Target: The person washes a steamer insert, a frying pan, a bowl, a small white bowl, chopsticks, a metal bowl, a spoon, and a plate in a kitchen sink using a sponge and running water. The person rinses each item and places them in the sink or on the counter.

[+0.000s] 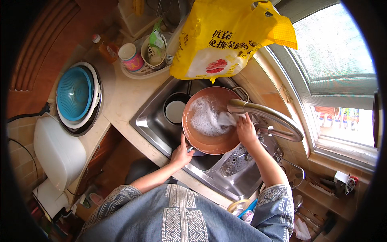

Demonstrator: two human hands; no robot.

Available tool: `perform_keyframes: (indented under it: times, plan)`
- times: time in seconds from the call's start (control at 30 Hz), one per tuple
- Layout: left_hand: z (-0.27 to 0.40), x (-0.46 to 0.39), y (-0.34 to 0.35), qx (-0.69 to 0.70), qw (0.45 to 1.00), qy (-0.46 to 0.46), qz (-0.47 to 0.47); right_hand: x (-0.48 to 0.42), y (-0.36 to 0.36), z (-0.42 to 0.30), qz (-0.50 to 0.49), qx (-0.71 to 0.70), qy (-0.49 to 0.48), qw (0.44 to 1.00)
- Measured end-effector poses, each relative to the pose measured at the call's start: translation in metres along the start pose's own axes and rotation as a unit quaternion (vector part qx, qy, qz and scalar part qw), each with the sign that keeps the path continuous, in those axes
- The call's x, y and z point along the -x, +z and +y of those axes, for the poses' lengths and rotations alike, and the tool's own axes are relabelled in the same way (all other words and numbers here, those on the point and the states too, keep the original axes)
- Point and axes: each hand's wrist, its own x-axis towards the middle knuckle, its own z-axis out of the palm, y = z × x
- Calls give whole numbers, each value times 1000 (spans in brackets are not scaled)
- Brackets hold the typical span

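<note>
A copper-coloured pan (211, 148) with soapy water and foam (205, 116) rests over a stainless steel double sink (151, 133). My left hand (182, 153) grips the pan's side handle at its lower left rim. In my right hand (245, 128) is a whitish cloth (226, 119), held against the pan's inner right side and partly in the foam. A curved metal faucet (272, 113) reaches over the pan's right edge, close to my right hand. Left of the pan, a smaller pot with a pale inside (176, 111) sits in the sink basin.
A yellow plastic bag (193, 54) hangs above the sink's far side. On the left counter are a stacked blue colander (75, 93) and white basin, a paper cup (130, 57) and a bottle (104, 47). A window (335, 60) is at the right, a perforated drain tray (234, 160) nearer.
</note>
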Motion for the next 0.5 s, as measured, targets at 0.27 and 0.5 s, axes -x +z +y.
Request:
perform_keyframes:
  times: [0.27, 0.5]
  plan:
    - [-8, -7, 5, -40, 999, -5, 5, 29, -39, -85, -64, -385, -54, 919]
    - [-11, -4, 9, -24, 998, 50, 22, -43, -66, -119, 89, -506, -60, 856]
